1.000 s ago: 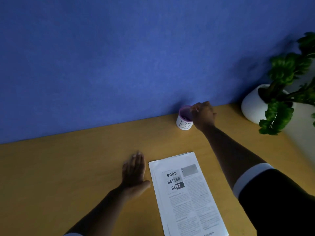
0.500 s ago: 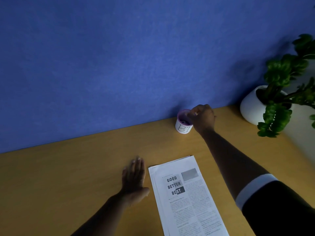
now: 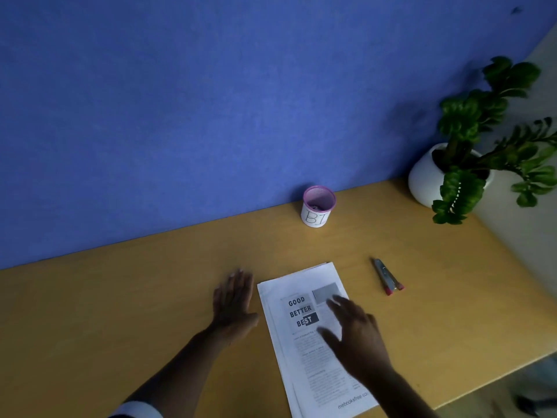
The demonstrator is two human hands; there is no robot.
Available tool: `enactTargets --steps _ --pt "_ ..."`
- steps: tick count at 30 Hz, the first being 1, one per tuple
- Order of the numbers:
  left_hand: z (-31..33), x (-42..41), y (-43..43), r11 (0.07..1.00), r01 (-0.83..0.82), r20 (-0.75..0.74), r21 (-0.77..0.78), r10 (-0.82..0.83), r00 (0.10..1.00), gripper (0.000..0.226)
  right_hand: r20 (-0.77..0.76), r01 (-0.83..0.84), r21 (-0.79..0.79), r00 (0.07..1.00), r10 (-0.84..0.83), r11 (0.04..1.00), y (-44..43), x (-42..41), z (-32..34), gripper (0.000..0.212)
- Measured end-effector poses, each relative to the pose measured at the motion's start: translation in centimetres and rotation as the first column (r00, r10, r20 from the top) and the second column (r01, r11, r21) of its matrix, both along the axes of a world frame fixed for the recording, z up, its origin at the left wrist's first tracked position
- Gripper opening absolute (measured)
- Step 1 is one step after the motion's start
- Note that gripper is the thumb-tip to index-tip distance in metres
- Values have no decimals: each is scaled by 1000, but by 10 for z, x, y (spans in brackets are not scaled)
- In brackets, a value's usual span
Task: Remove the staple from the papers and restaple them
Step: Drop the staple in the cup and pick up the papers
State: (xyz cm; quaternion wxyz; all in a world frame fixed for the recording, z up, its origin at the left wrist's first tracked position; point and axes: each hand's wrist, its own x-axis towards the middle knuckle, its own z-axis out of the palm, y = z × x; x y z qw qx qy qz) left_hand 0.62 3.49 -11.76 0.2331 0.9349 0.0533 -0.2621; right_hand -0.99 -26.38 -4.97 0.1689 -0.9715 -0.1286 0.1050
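White printed papers (image 3: 313, 333) lie mid-desk unstapled-looking; both hands, left hand (image 3: 233, 300) and right hand (image 3: 352, 336), open, holding nothing; restapling remains.

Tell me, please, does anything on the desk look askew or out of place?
Only mildly: the papers lie rotated against the desk edge, their sheets slightly fanned along the left side. Nothing looks spilled or damaged.

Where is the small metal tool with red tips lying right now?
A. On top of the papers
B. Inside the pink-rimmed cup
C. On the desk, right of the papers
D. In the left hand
C: the tool lies on the bare desk, right of the papers, untouched.
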Motion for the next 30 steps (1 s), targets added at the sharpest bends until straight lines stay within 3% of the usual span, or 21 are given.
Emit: enactTargets --steps 8,14,17,21,23,26,30 --pt "12 -4 -14 995 -90 194 40 80 978 73 -195 -87 -149 979 57 985 -1 -49 -34 91" --pt "30 11 -33 975 -222 220 12 214 952 34 -193 -98 -165 979 65 981 1 -54 -44 91" --pt "34 15 -37 960 -272 270 -61 278 922 26 -188 -103 -167 980 71 981 0 -55 -45 90" --pt "36 11 -42 834 -418 168 -361 499 850 38 -182 -95 -153 981 66 984 0 -56 -46 88" --pt "38 4 -49 780 -487 126 -393 570 812 39 -182 -90 -160 981 60 983 2 -56 -47 87" --pt "39 -12 -73 694 -596 40 -404 664 747 7 -193 -72 -179 981 37 981 4 -54 -48 86" --pt "45 -34 -105 576 -654 -27 -490 741 671 24 -188 -46 -135 982 19 990 4 -53 -43 84"
